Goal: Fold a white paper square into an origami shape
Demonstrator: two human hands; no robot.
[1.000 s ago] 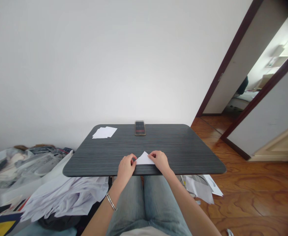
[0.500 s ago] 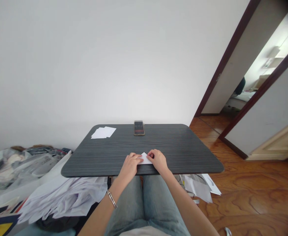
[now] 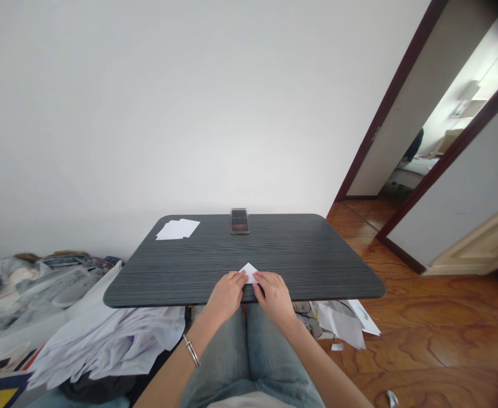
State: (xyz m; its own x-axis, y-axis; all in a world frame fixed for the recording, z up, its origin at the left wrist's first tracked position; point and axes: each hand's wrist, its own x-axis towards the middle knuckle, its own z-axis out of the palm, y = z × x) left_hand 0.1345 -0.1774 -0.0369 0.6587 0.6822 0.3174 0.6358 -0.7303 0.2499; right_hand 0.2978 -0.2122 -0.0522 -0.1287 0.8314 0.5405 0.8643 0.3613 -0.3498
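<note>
Head view shows the left hand (image 3: 227, 292) and right hand (image 3: 274, 294) pressing fingertips onto a folded white paper (image 3: 249, 272) at the near edge of the dark table (image 3: 308, 249), where uneven pressure could skew its crease.

We are looking at a small piece of folded white paper (image 3: 249, 270), plain and smooth-faced. It is lying flat on the worktop (image 3: 308, 249), near the front edge and around the middle of its width. Its peaked tip is pointing towards the worktop's back edge, and its straight base is facing us. Its side corners are hiding from our view.
</note>
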